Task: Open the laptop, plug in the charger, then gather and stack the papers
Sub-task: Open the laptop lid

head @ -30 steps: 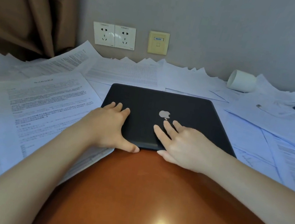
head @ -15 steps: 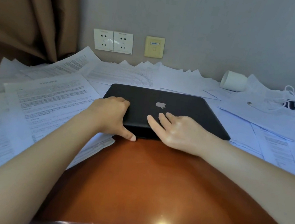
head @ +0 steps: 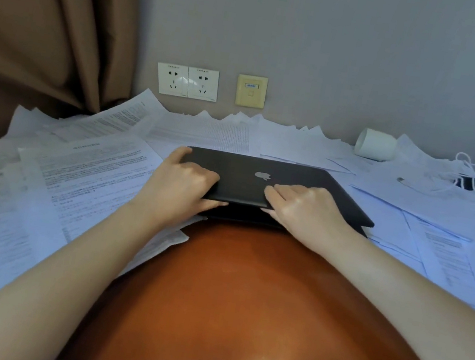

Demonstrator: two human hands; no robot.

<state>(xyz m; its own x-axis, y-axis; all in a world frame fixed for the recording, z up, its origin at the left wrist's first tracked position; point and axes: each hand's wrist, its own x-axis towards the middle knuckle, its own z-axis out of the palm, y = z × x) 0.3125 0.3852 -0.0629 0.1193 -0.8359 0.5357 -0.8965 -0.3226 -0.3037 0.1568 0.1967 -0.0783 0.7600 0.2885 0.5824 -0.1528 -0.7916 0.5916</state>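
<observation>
A black laptop (head: 293,176) lies in the middle of the brown desk (head: 240,306), its lid raised a small crack at the near edge. My left hand (head: 178,185) grips the lid's near left part, fingers on top and thumb under the edge. My right hand (head: 304,206) holds the near edge at the middle, fingers on top, thumb tucked under. Printed papers (head: 81,166) are scattered left, behind and right (head: 439,245) of the laptop. The white charger cable and dark plug (head: 465,181) lie on papers at the far right.
Two white wall sockets (head: 187,82) and a yellow network plate (head: 251,91) sit on the wall behind the desk. A white cup (head: 375,144) lies on its side at the back right. A brown curtain (head: 53,17) hangs at the left.
The lid's near edge has lifted slightly from the base. My left fingers have spread further over the lid's left side. The camera has tilted upward.
</observation>
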